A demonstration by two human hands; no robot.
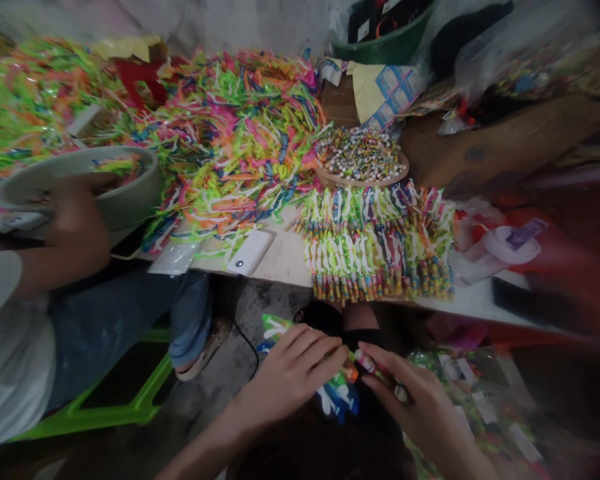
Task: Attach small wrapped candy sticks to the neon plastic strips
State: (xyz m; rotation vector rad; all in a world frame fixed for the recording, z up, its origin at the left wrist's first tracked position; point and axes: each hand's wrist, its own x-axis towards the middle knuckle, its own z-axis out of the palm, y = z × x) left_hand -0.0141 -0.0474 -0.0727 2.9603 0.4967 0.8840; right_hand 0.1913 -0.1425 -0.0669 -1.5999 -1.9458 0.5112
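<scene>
My left hand (290, 373) is curled around a small bunch of bright plastic strips (337, 393) in green, white and blue, held low over my lap. My right hand (410, 393) pinches a small wrapped candy stick (367, 362) against that bunch, fingertips touching those of the left. Just beyond my hands, on the white table (280, 257), lie rows of finished candy sticks with neon tails (380, 250). A shallow round tray heaped with small candies (363, 157) stands behind those rows.
A big heap of neon plastic strips (230, 140) covers the table's left half. Another person's hand (77, 213) rests by a grey bowl (120, 193) at the left; that person sits on a green stool (110, 407). A phone (250, 252), a green basin (390, 40) and plastic bags (530, 53) are around.
</scene>
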